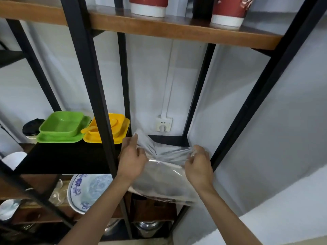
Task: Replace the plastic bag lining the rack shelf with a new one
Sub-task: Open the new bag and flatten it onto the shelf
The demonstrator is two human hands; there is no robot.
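A clear plastic bag (164, 175) lies over the right-hand rack shelf (169, 140) between black uprights, with its front part hanging past the shelf's front edge. My left hand (131, 156) grips the bag's far left part, where the plastic bunches up. My right hand (199, 163) pinches the bag's far right edge. The plastic is stretched and creased between the two hands. The shelf's surface under the bag is mostly hidden.
On the black shelf to the left stand green dishes (63, 128) and yellow dishes (109, 129). A wall socket (163, 123) sits behind the shelf. Red-and-white cups (148, 6) stand on the wooden shelf above. A blue-patterned plate (88, 190) leans below.
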